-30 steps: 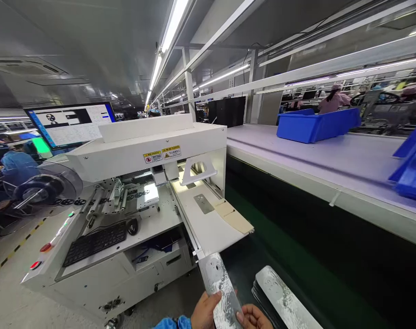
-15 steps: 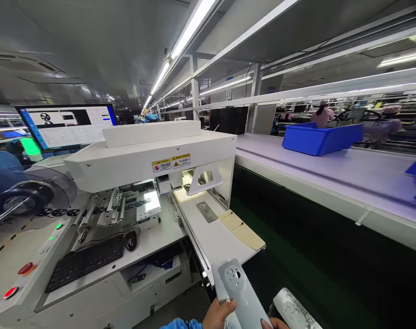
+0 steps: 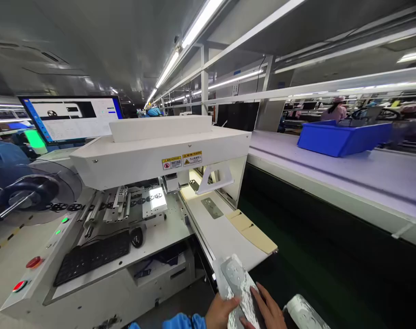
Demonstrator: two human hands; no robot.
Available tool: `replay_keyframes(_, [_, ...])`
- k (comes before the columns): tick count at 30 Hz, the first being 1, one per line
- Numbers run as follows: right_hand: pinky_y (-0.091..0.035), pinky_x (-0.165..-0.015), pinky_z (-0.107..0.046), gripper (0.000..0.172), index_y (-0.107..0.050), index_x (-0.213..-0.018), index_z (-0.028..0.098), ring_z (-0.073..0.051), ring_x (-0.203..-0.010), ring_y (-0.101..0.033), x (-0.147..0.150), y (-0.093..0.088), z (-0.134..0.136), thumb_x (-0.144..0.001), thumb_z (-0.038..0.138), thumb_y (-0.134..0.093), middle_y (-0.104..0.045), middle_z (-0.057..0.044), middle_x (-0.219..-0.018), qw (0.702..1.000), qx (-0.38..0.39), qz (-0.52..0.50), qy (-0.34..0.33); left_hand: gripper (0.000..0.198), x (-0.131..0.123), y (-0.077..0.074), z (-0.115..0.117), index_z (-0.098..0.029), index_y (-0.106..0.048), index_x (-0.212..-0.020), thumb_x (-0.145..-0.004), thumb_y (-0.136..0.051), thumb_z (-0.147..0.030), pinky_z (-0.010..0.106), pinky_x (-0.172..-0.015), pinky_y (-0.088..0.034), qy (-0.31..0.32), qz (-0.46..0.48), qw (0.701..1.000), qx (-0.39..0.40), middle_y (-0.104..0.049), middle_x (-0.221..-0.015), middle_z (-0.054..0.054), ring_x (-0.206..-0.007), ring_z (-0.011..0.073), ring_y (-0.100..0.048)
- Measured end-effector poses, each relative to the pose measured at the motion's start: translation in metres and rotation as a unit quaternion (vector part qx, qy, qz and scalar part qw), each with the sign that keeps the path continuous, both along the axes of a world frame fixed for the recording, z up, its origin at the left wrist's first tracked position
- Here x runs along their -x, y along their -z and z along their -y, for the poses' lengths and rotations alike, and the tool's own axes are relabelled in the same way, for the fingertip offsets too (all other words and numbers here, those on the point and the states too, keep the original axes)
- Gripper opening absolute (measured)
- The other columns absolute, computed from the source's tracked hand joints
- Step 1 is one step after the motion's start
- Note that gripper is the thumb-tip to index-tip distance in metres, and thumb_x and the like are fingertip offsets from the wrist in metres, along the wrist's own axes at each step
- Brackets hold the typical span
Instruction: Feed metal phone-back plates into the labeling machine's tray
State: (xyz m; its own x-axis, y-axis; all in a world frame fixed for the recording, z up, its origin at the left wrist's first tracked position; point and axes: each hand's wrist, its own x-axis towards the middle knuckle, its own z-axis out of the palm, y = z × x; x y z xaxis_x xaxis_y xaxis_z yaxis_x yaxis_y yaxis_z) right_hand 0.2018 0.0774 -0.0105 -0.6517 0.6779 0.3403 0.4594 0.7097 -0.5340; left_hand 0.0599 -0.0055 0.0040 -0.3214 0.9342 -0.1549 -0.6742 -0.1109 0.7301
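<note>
At the bottom edge, my left hand [image 3: 220, 312] grips a small stack of grey metal plates [image 3: 235, 278] with round holes, held near the front end of the white machine's out-feed tray [image 3: 224, 237]. My right hand [image 3: 266, 309] lies on top of the plates with fingers stretched along them. A blue sleeve shows on my left arm. Another shiny plate [image 3: 305, 313] lies to the right on the dark green conveyor belt [image 3: 307, 256]. One grey plate [image 3: 212, 207] rests further up the tray, under the machine's hood.
The white machine [image 3: 160, 151] carries a keyboard [image 3: 93, 257], mouse, red buttons [image 3: 33, 262], a tape reel [image 3: 26, 194] and a monitor [image 3: 72, 117]. A blue bin [image 3: 341, 137] stands on the pale bench beyond the belt. Other people work at the far right and left.
The view has shifted left and up, so machine and bin sit further right. The plates in my hands have dropped lower, and my right hand has moved on top of them.
</note>
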Motion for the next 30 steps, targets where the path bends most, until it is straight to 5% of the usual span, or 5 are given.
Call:
replay_keyframes(7, [-0.042,-0.098,-0.045,0.056,-0.051,-0.126,0.018,-0.029,-0.117,-0.048,0.02,-0.019,0.008,-0.081,0.052,-0.052,-0.049,-0.015,-0.128,0.999,0.019,0.005,-0.033,0.054,0.012,-0.011,0.015,-0.012,-0.067,-0.096,-0.051,-0.083,-0.038,0.048,-0.095,-0.04,-0.032,0.066,0.994,0.079,-0.07,-0.099,0.015,-0.099,0.0335,-0.062])
replay_keyframes(17, [-0.033,-0.1,-0.042,0.054,-0.049,-0.128,0.015,-0.032,-0.12,-0.041,0.074,-0.029,-0.05,-0.079,0.034,-0.055,-0.042,-0.016,-0.135,0.973,0.009,0.219,0.07,0.05,0.047,0.0,0.045,-0.01,-0.062,-0.1,-0.062,-0.075,-0.039,0.049,-0.094,-0.043,-0.082,0.093,0.982,0.144,-0.069,-0.103,0.017,-0.11,0.0361,-0.057])
replay_keyframes(25, [-0.023,-0.103,-0.045,0.056,-0.044,-0.132,0.013,-0.035,-0.123,-0.036,0.096,-0.025,-0.076,-0.082,0.039,-0.05,-0.035,-0.016,-0.142,0.965,0.02,0.247,0.082,0.044,0.053,-0.001,0.051,-0.012,-0.062,-0.105,-0.07,-0.069,-0.036,0.047,-0.094,-0.045,-0.089,0.071,0.983,0.146,-0.068,-0.107,0.015,-0.111,0.0342,-0.057])
replay_keyframes(30, [-0.013,-0.107,-0.051,0.062,-0.039,-0.135,0.013,-0.035,-0.135,-0.018,0.098,-0.02,-0.066,-0.083,0.043,-0.054,-0.024,-0.016,-0.149,0.956,0.03,0.284,0.063,0.046,0.054,-0.003,0.053,-0.013,-0.059,-0.111,-0.072,-0.068,-0.036,0.046,-0.095,-0.044,-0.086,0.065,0.984,0.139,-0.066,-0.112,0.016,-0.114,0.034,-0.055])
